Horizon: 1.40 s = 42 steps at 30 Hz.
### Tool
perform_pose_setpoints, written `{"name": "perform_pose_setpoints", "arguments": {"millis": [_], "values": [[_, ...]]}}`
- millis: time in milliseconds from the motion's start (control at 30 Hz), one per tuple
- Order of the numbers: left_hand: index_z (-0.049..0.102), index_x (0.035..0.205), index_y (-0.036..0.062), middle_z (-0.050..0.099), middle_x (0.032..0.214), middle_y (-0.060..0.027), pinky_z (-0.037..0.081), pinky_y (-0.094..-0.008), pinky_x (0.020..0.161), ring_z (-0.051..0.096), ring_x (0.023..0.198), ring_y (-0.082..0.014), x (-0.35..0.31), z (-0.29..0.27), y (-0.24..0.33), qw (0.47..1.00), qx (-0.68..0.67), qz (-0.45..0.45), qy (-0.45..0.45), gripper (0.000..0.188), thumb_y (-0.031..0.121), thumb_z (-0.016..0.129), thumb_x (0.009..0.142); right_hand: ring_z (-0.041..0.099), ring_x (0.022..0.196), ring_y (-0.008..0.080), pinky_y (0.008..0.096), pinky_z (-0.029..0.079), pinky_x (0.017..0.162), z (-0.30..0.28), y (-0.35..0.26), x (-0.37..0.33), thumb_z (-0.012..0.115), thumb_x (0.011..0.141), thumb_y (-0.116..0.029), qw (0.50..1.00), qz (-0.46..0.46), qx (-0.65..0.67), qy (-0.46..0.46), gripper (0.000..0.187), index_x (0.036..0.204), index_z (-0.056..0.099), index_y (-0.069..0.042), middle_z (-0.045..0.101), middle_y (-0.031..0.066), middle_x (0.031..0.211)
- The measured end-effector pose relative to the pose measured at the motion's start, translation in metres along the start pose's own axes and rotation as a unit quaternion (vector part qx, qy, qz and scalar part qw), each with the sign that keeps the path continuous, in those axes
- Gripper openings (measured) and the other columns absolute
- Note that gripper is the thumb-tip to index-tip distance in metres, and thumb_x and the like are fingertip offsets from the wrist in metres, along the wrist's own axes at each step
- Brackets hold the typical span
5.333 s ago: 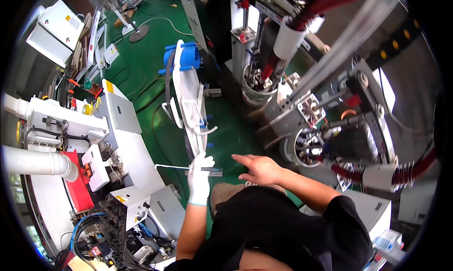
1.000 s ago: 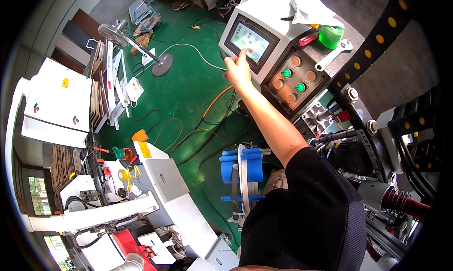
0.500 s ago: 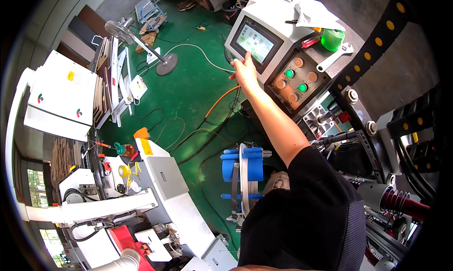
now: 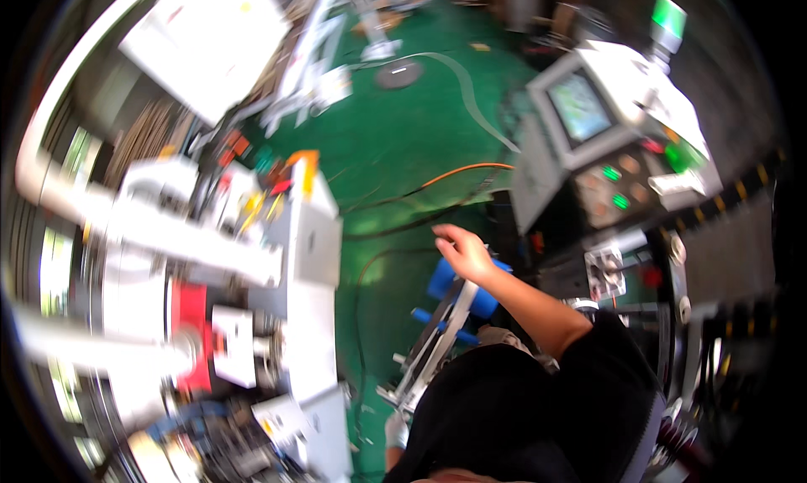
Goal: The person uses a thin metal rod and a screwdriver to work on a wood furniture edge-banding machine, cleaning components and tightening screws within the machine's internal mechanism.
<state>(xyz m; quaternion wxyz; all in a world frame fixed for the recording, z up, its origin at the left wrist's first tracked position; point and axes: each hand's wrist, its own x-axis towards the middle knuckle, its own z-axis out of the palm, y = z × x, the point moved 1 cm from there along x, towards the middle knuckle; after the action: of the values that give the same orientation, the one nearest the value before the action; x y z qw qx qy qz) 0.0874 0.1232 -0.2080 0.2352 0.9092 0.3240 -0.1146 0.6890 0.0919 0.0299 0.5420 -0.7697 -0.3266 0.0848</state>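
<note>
My right hand (image 4: 464,253) reaches out over the floor, blurred, with its fingers stretched and the thumb apart; nothing shows in it. Below it stands a metal frame (image 4: 437,340) with blue rollers (image 4: 481,302), close in front of my body. To the right of the hand is a control console with a lit touchscreen (image 4: 577,106); two green-lit knobs (image 4: 620,201) sit among orange buttons on the panel beneath. At the lower edge a whitish shape, apparently my left hand (image 4: 396,431) in a pale covering, lies beside the frame's near end. Its fingers cannot be made out.
A grey-and-white machine cabinet (image 4: 318,248) runs along the left, with a thick white arm (image 4: 193,248) above it. Dark and orange cables (image 4: 454,174) cross the green floor (image 4: 403,138). A wrench (image 4: 677,185) lies on the console; a fan base (image 4: 398,73) stands farther back.
My right hand has left the touchscreen and come down and back over the roller frame. The view has swung left and downward, and a whitish hand shape now shows at the lower edge.
</note>
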Motion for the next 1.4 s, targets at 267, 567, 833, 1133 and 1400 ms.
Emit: {"name": "perform_pose_setpoints", "arguments": {"millis": [267,567,833,1133,1400], "values": [[0.069,0.096,0.0036,0.069,0.088,-0.0056,0.049,-0.0358,0.081,0.062,0.086,-0.0190,-0.035,0.031,0.076,0.801,-0.480,-0.351,0.064,0.040,0.036,0.049,0.108,0.069,0.109,0.0378,0.0474,0.055,0.094,0.064,-0.040,-0.130,0.077,0.087,-0.017,0.896,-0.237,-0.117,-0.356,0.029,0.115,0.075,-0.007,0.074,0.0143,0.117],[0.067,0.086,0.0031,0.068,0.080,-0.0133,0.050,-0.0422,0.080,0.063,0.078,-0.0279,-0.181,0.158,0.081,0.747,-0.428,-0.506,0.054,0.039,0.032,0.045,0.100,0.063,0.122,0.0308,0.0477,0.042,0.105,0.082,-0.017,-0.146,0.076,0.086,-0.020,0.863,-0.286,-0.217,-0.356,0.031,0.116,0.075,-0.011,0.071,0.0073,0.124],[0.073,0.100,0.0036,0.074,0.093,-0.0105,0.051,-0.0383,0.087,0.068,0.090,-0.0223,-0.182,0.127,0.093,0.618,-0.518,-0.576,0.135,0.039,0.035,0.050,0.103,0.063,0.121,0.0324,0.0496,0.040,0.110,0.094,-0.029,-0.108,0.080,0.082,-0.022,0.810,-0.346,-0.235,-0.411,0.036,0.117,0.074,-0.012,0.071,0.0095,0.124],[0.064,0.089,0.0061,0.066,0.083,-0.0070,0.048,-0.0393,0.081,0.059,0.082,-0.0222,-0.132,0.074,0.112,0.659,-0.526,-0.510,0.169,0.037,0.035,0.048,0.106,0.069,0.108,0.0382,0.0455,0.054,0.098,0.156,-0.007,-0.084,0.074,0.091,-0.025,0.835,-0.201,-0.184,-0.478,0.030,0.113,0.076,-0.004,0.075,0.0172,0.113],[0.064,0.087,0.0047,0.063,0.082,0.0004,0.046,-0.0326,0.075,0.056,0.079,-0.0135,-0.159,0.072,0.105,0.611,-0.516,-0.550,0.239,0.030,0.027,0.054,0.105,0.068,0.101,0.0370,0.0469,0.054,0.091,0.211,-0.035,-0.088,0.071,0.093,-0.029,0.837,-0.255,-0.160,-0.457,0.028,0.109,0.076,-0.006,0.075,0.0142,0.104]]}}
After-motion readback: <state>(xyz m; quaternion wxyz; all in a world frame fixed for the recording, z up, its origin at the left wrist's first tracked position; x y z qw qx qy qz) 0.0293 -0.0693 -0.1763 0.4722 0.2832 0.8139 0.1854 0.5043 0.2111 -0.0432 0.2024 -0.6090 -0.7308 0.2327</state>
